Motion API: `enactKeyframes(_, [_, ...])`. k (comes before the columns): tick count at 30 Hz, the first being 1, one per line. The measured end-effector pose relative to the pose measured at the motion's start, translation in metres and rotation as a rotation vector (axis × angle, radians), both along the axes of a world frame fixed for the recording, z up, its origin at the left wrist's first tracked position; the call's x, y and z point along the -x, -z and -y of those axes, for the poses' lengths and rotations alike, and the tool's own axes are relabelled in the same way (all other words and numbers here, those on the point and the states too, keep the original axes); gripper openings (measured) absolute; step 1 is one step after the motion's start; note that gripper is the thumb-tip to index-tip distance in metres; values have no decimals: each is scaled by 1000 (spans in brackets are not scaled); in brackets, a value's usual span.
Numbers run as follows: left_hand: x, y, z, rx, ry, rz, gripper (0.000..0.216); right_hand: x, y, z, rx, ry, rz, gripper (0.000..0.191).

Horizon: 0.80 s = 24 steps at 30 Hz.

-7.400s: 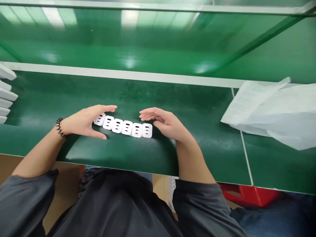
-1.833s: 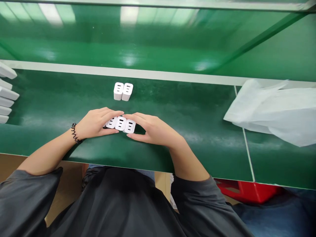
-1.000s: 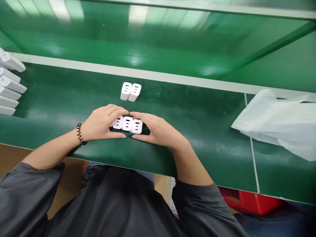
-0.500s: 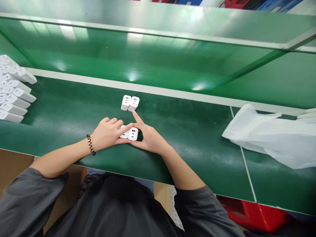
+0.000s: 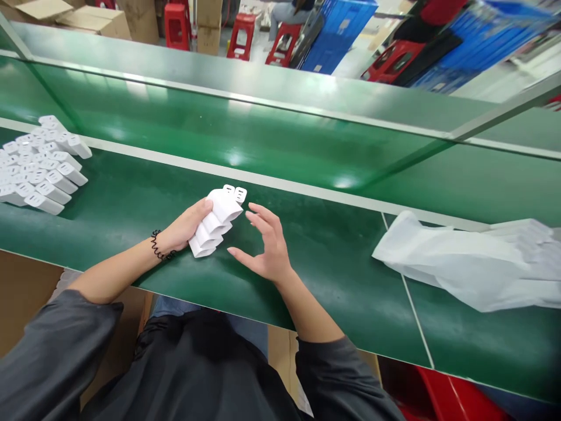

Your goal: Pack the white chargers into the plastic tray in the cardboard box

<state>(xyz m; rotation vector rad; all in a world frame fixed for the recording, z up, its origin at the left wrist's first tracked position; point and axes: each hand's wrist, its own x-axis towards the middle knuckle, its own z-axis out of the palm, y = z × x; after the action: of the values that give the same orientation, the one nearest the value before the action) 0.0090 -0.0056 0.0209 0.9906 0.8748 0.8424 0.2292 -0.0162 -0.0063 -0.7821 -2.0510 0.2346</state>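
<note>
My left hand (image 5: pixel 184 228) is closed round a staggered stack of white sleeve-like pieces (image 5: pixel 213 225), its thumb on top. Their near ends look pointed and lens-shaped; what they contain, if anything, I cannot tell. Just beyond the stack, two white charger plugs (image 5: pixel 240 195) stand on the green table, partly covered by it. To the right of the stack hovers my right hand (image 5: pixel 267 245), thumb and fingers spread, touching nothing. Any plugs beneath the stack are hidden from me.
Many more white charger plugs (image 5: pixel 44 169) are piled at the table's left. A translucent white bag (image 5: pixel 447 260) lies at the right, with white pieces at its far end. A green panel (image 5: pixel 280 137) rises behind. Red stools (image 5: pixel 242 35) and blue crates (image 5: pixel 337 35) stand beyond.
Both hands were round two charger plugs. Now the left holds the stack of white sleeve-like pieces, and the right has drawn away and opened. The view has tilted up.
</note>
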Motion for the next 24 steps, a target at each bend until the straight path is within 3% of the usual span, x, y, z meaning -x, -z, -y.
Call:
enactKeyframes(3, [-9,3,1,247,-14,205,63,6,0,4,-69,17,69,81])
enactKeyframes(6, [-14,8,4,349,-27,257,55,10,-3,9,-54,2,79,80])
enactKeyframes(12, [-23,16,9,338,-113,280,52,15,-9,20,101,-27,100,81])
enactKeyframes(17, [-33,22,22,296,-245,198,48,19,-4,20,73,43,166,70])
enactKeyframes(24, [-35,41,49,229,-306,169,65,20,-9,27,-42,-31,187,59])
